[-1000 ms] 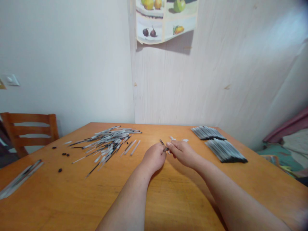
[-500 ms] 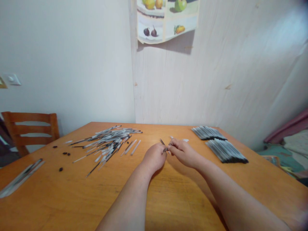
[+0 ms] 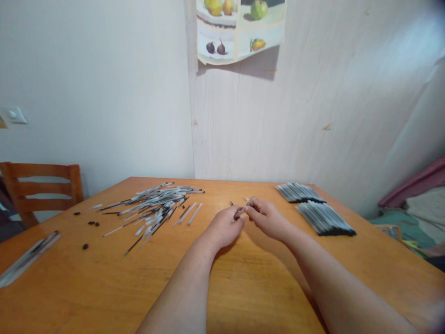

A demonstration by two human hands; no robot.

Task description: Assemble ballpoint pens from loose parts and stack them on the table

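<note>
Thin dark pen refill (image 3: 232, 204), pinched between both hands over the middle of the orange wooden counter (image 3: 104, 278); its dark tip pokes out up and to the left of the left hand (image 3: 224, 226), so the long axis seems to run from far-left toward near-right, into the meeting fingertips. Left hand closed, thumb and forefinger nipped on the refill's near end. Right hand (image 3: 266, 216) also closed at the fingertips, touching the left at the same spot; it appears to hold a small pale piece (image 3: 246, 199), too hidden to name. Both hands equally near the thing, fingertips in contact. Left of the hands, apart from them: one loose scatter of grey, white and black pen tubes and refills (image 3: 156, 206), too many and too overlapped to count, with two pale tubes (image 3: 190, 214) lying side by side at its near right edge. Right of the hands: two neat stacks of finished grey-black pens (image 3: 325, 218), the farther stack (image 3: 299, 192) close to the wall. Four or five small dark caps (image 3: 85, 246) dot the counter's left part. One flat bundle of pens (image 3: 28, 257) lies at the left edge. One wooden chair (image 3: 41, 188) stands beyond the left corner; one fruit poster (image 3: 239, 28) hangs on the wall above.
</note>
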